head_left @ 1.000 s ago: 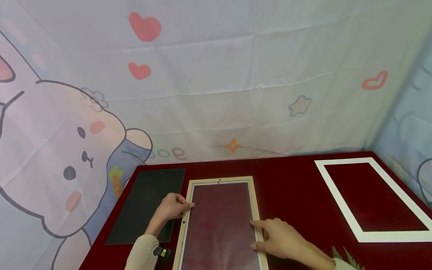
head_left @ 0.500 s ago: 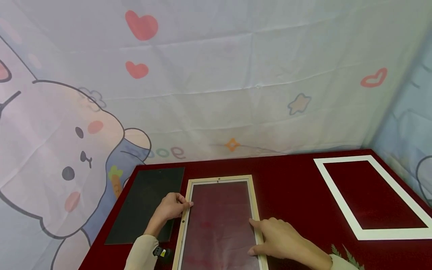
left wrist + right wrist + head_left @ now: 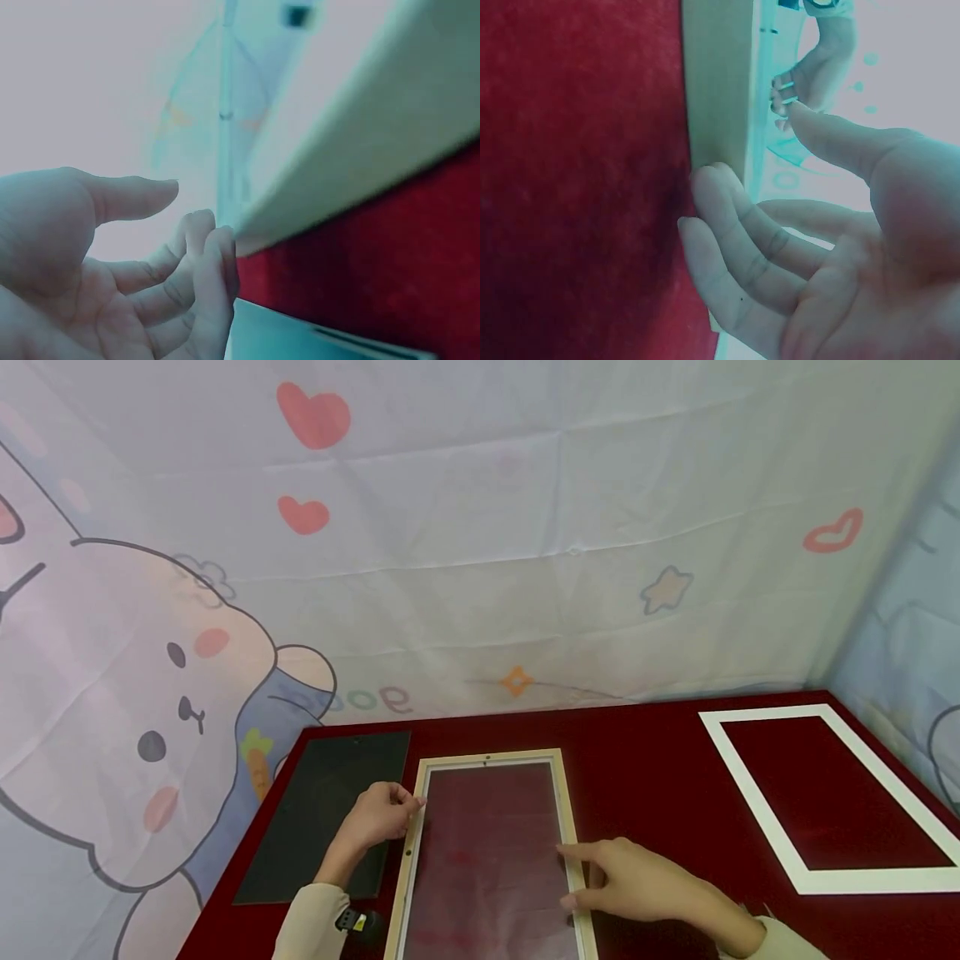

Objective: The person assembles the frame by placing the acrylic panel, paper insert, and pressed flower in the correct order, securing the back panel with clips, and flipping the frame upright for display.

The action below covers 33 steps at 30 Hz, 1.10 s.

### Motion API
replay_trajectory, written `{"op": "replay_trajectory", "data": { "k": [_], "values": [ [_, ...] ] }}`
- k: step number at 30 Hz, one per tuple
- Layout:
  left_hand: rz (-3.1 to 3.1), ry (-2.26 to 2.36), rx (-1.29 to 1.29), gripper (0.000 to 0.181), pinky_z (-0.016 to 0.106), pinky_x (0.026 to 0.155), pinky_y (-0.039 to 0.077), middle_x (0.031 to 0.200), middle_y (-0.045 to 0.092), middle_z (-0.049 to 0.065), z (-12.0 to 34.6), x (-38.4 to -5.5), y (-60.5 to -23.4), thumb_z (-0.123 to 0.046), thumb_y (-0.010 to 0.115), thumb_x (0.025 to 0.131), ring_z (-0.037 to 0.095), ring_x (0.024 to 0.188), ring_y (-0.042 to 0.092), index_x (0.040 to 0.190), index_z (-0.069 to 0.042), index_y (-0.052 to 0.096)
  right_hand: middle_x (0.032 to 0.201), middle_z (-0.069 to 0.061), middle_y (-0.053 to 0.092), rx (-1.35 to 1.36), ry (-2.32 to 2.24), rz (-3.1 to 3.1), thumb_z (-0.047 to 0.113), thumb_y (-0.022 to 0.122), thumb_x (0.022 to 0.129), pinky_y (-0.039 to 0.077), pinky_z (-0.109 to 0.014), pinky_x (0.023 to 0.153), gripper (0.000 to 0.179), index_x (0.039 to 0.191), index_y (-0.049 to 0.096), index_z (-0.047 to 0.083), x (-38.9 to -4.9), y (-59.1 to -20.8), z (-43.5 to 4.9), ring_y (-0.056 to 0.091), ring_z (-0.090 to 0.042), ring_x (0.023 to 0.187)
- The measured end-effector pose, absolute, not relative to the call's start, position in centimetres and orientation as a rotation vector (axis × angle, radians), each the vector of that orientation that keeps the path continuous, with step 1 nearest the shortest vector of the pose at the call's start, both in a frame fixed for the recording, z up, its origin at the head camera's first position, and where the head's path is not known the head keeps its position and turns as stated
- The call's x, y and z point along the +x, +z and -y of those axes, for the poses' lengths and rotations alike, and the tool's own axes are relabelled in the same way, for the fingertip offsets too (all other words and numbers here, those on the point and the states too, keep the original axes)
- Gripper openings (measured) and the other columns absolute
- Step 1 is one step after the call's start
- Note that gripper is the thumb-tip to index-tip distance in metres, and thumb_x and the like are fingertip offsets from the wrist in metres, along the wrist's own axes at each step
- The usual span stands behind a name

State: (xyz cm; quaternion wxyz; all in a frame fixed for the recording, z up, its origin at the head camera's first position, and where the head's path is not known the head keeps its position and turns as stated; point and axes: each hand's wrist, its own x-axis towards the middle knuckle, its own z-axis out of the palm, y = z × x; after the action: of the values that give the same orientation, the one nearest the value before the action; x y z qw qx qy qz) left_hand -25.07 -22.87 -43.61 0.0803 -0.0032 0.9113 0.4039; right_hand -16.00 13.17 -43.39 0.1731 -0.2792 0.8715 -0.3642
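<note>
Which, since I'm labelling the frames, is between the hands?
The pale wooden frame, flanked by left hand and right hand; the white frame lies farther right.

in the head view we get soft, fairly dim light, spread evenly over the pale backdrop (image 3: 480,535) and fading a little toward its right corner; the red tabletop (image 3: 637,777) sinks into deep tone, and a milky sheen veils the clear sheet (image 3: 487,860). both wrist views we find hazy and tinted cyan. in the left one, glare bleaches the upper left and the wooden frame (image 3: 345,127) is out of focus. in the right one, the upper right burns out to white, while a soft shadow darkens the tabletop beside the right hand (image 3: 840,277).
</note>
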Motion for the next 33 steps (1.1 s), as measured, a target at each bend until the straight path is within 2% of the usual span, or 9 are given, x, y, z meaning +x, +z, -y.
{"op": "replay_trajectory", "data": {
  "k": [3, 6, 12, 19, 26, 33],
  "values": [
    [-2.732, 1.208, 0.012, 0.025, 0.032, 0.057, 0.049, 0.073, 0.064, 0.010, 22.4, -24.9, -42.8, -0.029, 0.064, 0.095, 0.018, 0.062, 0.058, 0.091, -0.005, 0.064, 0.068, 0.012, 0.063, -0.789, -1.044, -2.489, 0.050, 0.067, 0.089, 0.040, -0.018, 0.051, 0.067, 0.139, 0.055, 0.007, -16.0, -42.9, -13.6, 0.045, 0.002, 0.054],
    [-2.737, 1.211, 0.052, 0.026, 0.031, 0.059, 0.051, 0.077, 0.065, 0.011, 21.7, -24.9, -41.8, -0.032, 0.064, 0.095, 0.020, 0.064, 0.061, 0.096, -0.007, 0.064, 0.074, 0.010, 0.066, -0.777, -1.055, -2.501, 0.048, 0.067, 0.090, 0.046, -0.020, 0.054, 0.063, 0.134, 0.059, 0.004, -16.1, -42.3, -14.3, 0.052, 0.001, 0.058],
    [-2.685, 1.240, 0.152, 0.030, 0.032, 0.066, 0.058, 0.087, 0.069, 0.016, 19.9, -25.0, -39.9, -0.037, 0.064, 0.094, 0.024, 0.072, 0.069, 0.107, -0.010, 0.065, 0.078, 0.003, 0.067, -0.747, -1.084, -2.484, 0.048, 0.065, 0.091, 0.049, -0.023, 0.055, 0.054, 0.126, 0.063, 0.006, -16.9, -40.9, -16.1, 0.058, -0.004, 0.061],
    [-2.536, 1.318, 0.262, 0.035, 0.038, 0.077, 0.061, 0.099, 0.069, 0.016, 18.3, -25.3, -38.5, -0.036, 0.063, 0.095, 0.023, 0.080, 0.069, 0.118, -0.009, 0.064, 0.083, 0.005, 0.070, -0.748, -1.120, -2.479, 0.048, 0.063, 0.093, 0.052, -0.025, 0.060, 0.047, 0.124, 0.064, 0.012, -17.6, -38.8, -18.1, 0.065, -0.011, 0.073],
    [-2.341, 1.415, 0.315, 0.055, 0.043, 0.086, 0.060, 0.116, 0.065, 0.024, 15.5, -26.4, -37.8, -0.040, 0.061, 0.096, 0.031, 0.094, 0.070, 0.137, -0.007, 0.045, 0.089, 0.004, 0.071, -0.688, -1.176, -2.520, 0.041, 0.062, 0.096, 0.057, -0.028, 0.069, 0.046, 0.128, 0.061, 0.008, -18.1, -36.5, -20.7, 0.066, -0.010, 0.078],
    [-2.191, 1.480, 0.364, 0.044, 0.043, 0.086, 0.060, 0.118, 0.065, 0.030, 11.6, -27.4, -37.9, -0.036, 0.059, 0.098, 0.038, 0.103, 0.070, 0.120, 0.001, 0.050, 0.101, -0.003, 0.074, -0.634, -1.246, -2.568, 0.032, 0.057, 0.100, 0.059, -0.027, 0.074, 0.042, 0.132, 0.057, 0.006, -18.6, -34.3, -24.8, 0.069, -0.011, 0.084]
  ]
}}
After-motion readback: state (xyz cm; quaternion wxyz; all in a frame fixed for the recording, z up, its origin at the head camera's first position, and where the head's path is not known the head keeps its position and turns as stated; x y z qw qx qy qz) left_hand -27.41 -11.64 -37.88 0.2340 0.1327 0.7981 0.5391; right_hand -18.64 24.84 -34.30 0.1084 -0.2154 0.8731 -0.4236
